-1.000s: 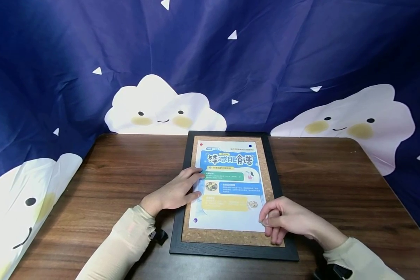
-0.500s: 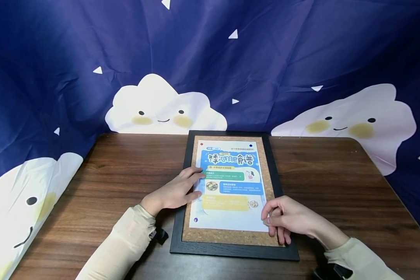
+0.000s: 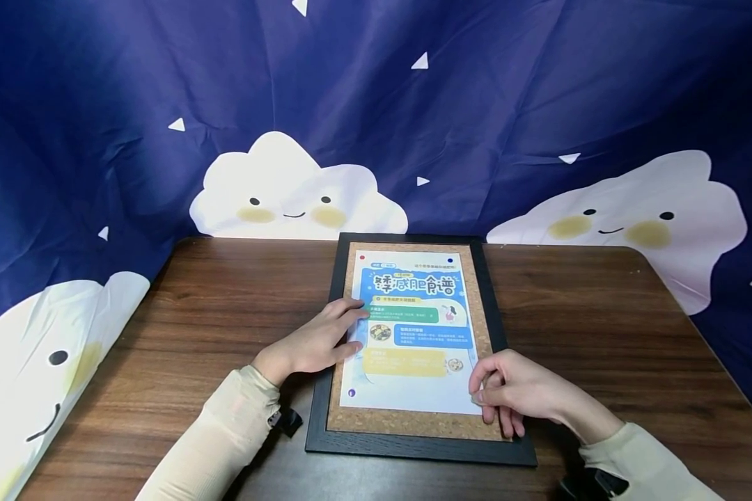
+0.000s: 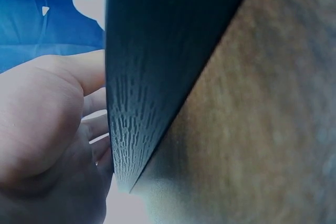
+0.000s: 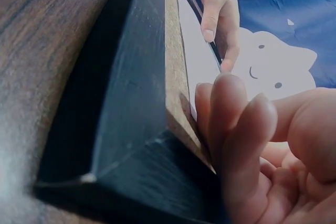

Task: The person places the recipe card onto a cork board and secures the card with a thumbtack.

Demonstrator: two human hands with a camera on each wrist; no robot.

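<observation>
A printed paper poster (image 3: 407, 393) lies on a cork board (image 3: 413, 425) with a black frame (image 3: 420, 449). Three corners carry pins: red (image 3: 362, 257), dark blue (image 3: 450, 260) and purple (image 3: 351, 393). My left hand (image 3: 313, 344) rests over the frame's left side, its extended fingertips on the poster's left edge. At the poster's lower right corner my right hand (image 3: 520, 386) pinches a small greyish pin-like thing between thumb and index finger, mostly hidden. In the right wrist view, the other fingers of that right hand (image 5: 252, 135) are beside the board's corner.
The board lies on a dark brown wooden table (image 3: 244, 292). A blue curtain (image 3: 351, 83) with printed clouds hangs behind the table's far edge. Both wrists wear dark straps with small devices.
My right hand has shifted slightly to the right, toward the poster's lower right corner, mostly in the first half second. The left hand keeps its place on the poster's left edge.
</observation>
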